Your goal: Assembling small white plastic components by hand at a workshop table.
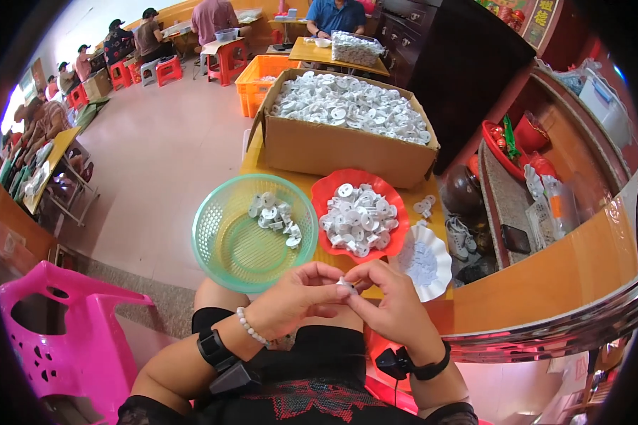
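My left hand (307, 292) and my right hand (384, 290) meet above my lap, both pinching a small white plastic part (346, 285) between thumbs and fingertips. Most of that part is hidden by the fingers. Just beyond my left hand is a pale green plastic basket (209, 244) with several white parts inside. A red scalloped bowl (400, 237) heaped with similar white plastic parts stands straight ahead. Close to my right hand, a white fluted dish (441, 273) holds tiny whitish pieces.
A large cardboard box (333, 145) full of white parts stands at the table's far end, an orange crate (247, 95) behind it. A pink chair (96, 333) is at left. A curved wooden counter (539, 280) borders the right. Several people sit at tables farther back.
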### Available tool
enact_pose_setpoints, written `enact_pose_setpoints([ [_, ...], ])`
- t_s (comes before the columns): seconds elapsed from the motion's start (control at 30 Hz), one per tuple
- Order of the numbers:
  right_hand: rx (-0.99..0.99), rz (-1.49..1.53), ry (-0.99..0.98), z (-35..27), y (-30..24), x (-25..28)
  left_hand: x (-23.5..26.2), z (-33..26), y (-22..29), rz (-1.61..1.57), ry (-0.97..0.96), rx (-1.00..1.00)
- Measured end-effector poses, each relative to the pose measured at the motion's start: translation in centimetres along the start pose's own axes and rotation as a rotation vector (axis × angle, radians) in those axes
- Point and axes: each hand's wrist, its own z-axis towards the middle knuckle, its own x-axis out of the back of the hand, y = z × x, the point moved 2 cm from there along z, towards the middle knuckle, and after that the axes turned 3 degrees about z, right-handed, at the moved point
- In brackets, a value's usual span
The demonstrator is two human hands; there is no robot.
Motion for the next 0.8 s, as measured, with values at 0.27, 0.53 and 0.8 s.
enact_pose_setpoints([
  [0.27,-0.155,-0.122,0.273,4.9,4.5,3.7,6.2,2.5,5.6,0.245,0.286,-0.099],
  [0.53,-0.233,-0.313,0.397,3.0,12.0,8.6,10.7,7.6,4.5,1.368,0.282,-0.075],
  [0.8,-0.515,-0.754,0.201,-3.9,17.0,7.7,11.5,10.3,2.3,2.016,0.250,-0.182],
])
